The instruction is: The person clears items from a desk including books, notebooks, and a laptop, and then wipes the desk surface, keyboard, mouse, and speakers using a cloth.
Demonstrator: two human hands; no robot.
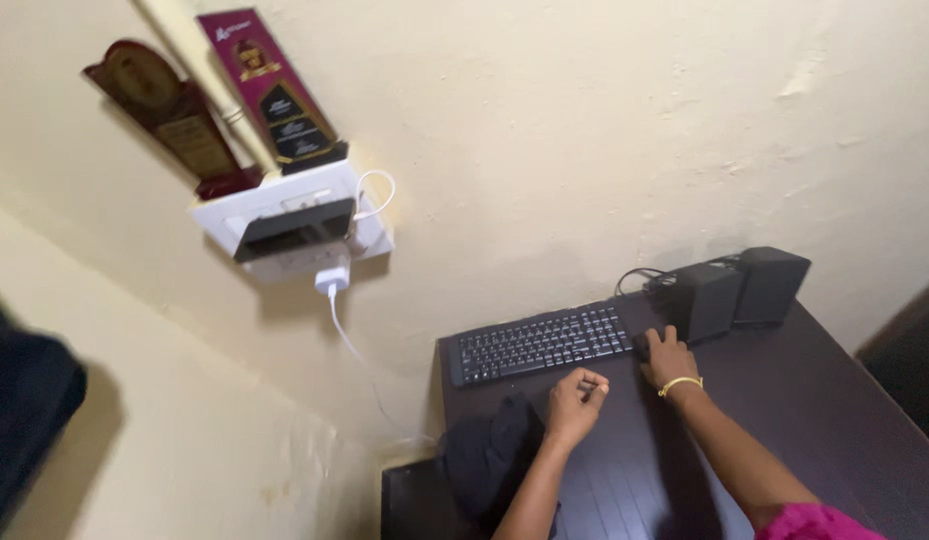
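Observation:
My left hand [577, 402] rests on the dark wooden desk [815, 390] just in front of the black keyboard [541, 343], its fingers curled into a loose fist with nothing visible in it. My right hand [669, 358], with a gold bangle at the wrist, lies over a small dark object, probably a mouse [642, 345], at the keyboard's right end, close to the nearer of two black speakers [707, 298].
A second black speaker [773, 284] stands behind the first. Dark cloth [490, 455] lies at the desk's left front corner. On the wall, a white switchboard [290, 222] holds a phone, a white charger and cable [335, 285], with two award plaques [275, 90] on top.

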